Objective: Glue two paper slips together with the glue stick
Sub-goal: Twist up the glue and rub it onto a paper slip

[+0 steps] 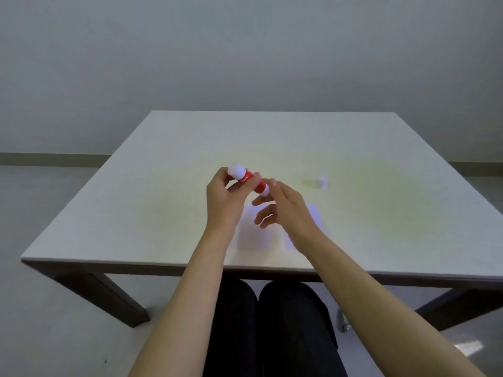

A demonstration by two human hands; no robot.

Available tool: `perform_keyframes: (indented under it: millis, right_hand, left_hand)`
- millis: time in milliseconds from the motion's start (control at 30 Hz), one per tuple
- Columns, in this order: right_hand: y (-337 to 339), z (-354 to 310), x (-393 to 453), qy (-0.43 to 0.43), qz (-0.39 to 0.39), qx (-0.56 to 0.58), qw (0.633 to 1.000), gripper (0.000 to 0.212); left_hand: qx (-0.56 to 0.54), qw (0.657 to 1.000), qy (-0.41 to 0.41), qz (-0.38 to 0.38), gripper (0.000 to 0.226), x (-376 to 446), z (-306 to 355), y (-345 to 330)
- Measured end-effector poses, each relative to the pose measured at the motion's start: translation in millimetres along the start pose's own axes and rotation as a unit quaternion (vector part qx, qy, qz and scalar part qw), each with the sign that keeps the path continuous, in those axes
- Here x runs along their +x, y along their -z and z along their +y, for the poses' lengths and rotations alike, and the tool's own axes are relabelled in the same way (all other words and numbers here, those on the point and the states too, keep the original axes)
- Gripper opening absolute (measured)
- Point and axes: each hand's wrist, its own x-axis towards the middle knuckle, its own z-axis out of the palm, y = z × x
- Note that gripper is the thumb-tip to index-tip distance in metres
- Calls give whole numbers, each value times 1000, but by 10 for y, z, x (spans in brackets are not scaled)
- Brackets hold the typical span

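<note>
The glue stick (pixel 248 179) is up in the air over the middle of the table (pixel 136 191), tilted, red body with white ends. The left hand (pixel 223 200) grips it, fingers and thumb wrapped round the barrel. The right hand (pixel 283 210) meets its lower white end at about four o'clock, thumb and forefinger at the base, the other fingers spread loose; whether it is pinching I cannot tell. Two paper slips (pixel 251 235) lie flat just below the hands, at six o'clock, partly hidden. A small white cap (pixel 322 182) stands alone at three o'clock, well apart.
</note>
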Motion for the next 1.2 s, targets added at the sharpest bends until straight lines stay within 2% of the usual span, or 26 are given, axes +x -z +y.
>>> perform_keyframes:
  millis: [133, 233, 333, 433, 500, 633, 767, 867, 967, 1033, 1133, 1200]
  right_hand:
    - [-78, -96, -23, -132, -23, 143, 981, 58]
    - [-17, -134, -36, -177, -76, 187, 963, 55]
    - [16, -118, -82, -119, -68, 205, 969, 36]
    - [-1, -34, -163, 49, 3, 138, 989, 20]
    - [-2, 2, -206, 110, 37, 89, 989, 20]
    - [64, -5, -226, 97, 19, 124, 987, 30]
    - [94, -71, -248, 75, 10, 72, 995, 9]
    - [19, -121, -258, -13, 21, 62, 998, 36]
    - [-42, -162, -266, -104, 56, 40, 992, 48]
    - [-25, -148, -269, -70, 41, 34, 996, 48]
    - [16, -123, -283, 22, -4, 94, 995, 23]
    - [32, -122, -282, 28, -8, 107, 994, 18]
  left_hand:
    - [-60, 998, 18, -7, 14, -56, 74, 9]
    - [-99, 994, 45, -20, 11, -100, 65, 56]
    - [-101, 993, 55, -31, 11, -120, 68, 67]
    - [-116, 991, 69, -16, 10, -139, 91, 5]
    - [-134, 988, 80, -3, 9, -167, 96, -36]
    - [-141, 987, 78, 12, 8, -207, 105, -61]
    - [-143, 987, 76, 7, 8, -219, 132, -26]
    - [-142, 987, 71, -13, 9, -246, 156, -19]
    - [-130, 989, 60, -26, 10, -256, 145, -21]
    - [-132, 989, 60, -12, 10, -240, 119, -3]
    - [-135, 989, 59, 11, 8, -224, 94, 11]
    - [-137, 989, 60, 7, 9, -234, 92, 7]
